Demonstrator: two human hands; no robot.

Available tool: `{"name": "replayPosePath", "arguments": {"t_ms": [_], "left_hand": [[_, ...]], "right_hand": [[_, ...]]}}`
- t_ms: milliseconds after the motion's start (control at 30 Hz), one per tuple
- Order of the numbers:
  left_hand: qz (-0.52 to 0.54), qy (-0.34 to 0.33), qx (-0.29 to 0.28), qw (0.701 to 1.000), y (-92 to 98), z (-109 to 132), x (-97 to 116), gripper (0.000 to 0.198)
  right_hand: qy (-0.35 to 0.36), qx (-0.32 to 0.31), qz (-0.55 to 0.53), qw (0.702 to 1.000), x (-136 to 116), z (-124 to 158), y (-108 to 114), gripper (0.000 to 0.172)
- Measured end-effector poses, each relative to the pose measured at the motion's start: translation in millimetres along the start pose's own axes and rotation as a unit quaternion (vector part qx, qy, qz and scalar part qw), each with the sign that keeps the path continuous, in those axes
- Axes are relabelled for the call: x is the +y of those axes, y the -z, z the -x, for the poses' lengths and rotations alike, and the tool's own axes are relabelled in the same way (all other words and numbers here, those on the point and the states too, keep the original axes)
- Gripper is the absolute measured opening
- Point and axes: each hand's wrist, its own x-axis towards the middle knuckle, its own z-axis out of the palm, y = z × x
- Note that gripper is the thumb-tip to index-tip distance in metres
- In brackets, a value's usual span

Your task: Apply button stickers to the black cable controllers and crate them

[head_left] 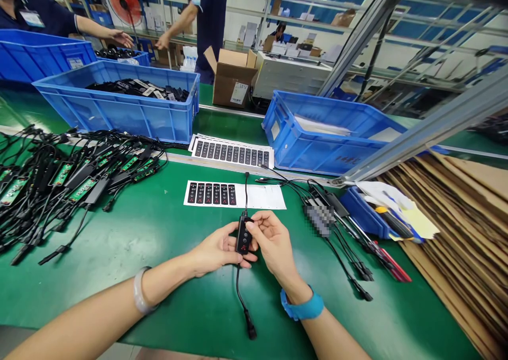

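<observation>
A small black inline controller (243, 236) with a cable at each end is gripped by my left hand (214, 251), its fingers closed around the body. On its face lies a black label sticker (245, 240) with button symbols and a red mark. My right hand (273, 241) is closed in a pinch at the upper end of that label, thumb on it. The lower cable ends in a black connector (250, 328) on the green table (190, 307). Just beyond my hands is a label sheet (260, 197) with several labels on its left part and bare backing on its right.
Controllers with exposed green boards (79, 188) and cables pile up at left. More cabled controllers (337, 212) lie at right, by a small blue bin (367, 212) and stacked cardboard (456, 222). Blue crates (130, 114) and fuller label sheets (234, 152) stand behind. Two co-workers reach across beyond.
</observation>
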Motion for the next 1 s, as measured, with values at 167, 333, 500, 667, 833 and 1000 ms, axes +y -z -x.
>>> {"name": "replayPosePath", "arguments": {"t_ms": [167,333,500,667,833,1000], "left_hand": [[-0.002,0.0,-0.001,1.0,-0.4,0.9,1.2,0.073],[-0.012,-0.001,0.007,1.0,-1.1,0.8,0.7,0.07],[-0.013,-0.004,0.006,1.0,-0.4,-0.4,-2.8,0.076],[-0.011,-0.006,0.002,1.0,0.9,-0.3,-4.0,0.075],[-0.01,-0.019,-0.001,1.0,1.0,-0.1,-4.3,0.073],[-0.019,-0.013,0.008,1.0,-0.2,0.9,-2.3,0.076]], "right_hand": [[0.002,0.003,0.01,1.0,-1.3,0.3,-0.7,0.027],[0.004,0.005,0.008,1.0,-0.9,0.9,-2.0,0.026],[0.004,0.014,0.018,1.0,0.2,1.0,-2.6,0.026],[-0.001,0.022,0.028,0.999,-1.1,0.2,-3.7,0.027],[-0.001,0.019,0.041,0.999,-1.0,-0.1,-4.3,0.026],[-0.008,0.027,0.052,0.998,1.7,-1.4,-3.0,0.031]]}}
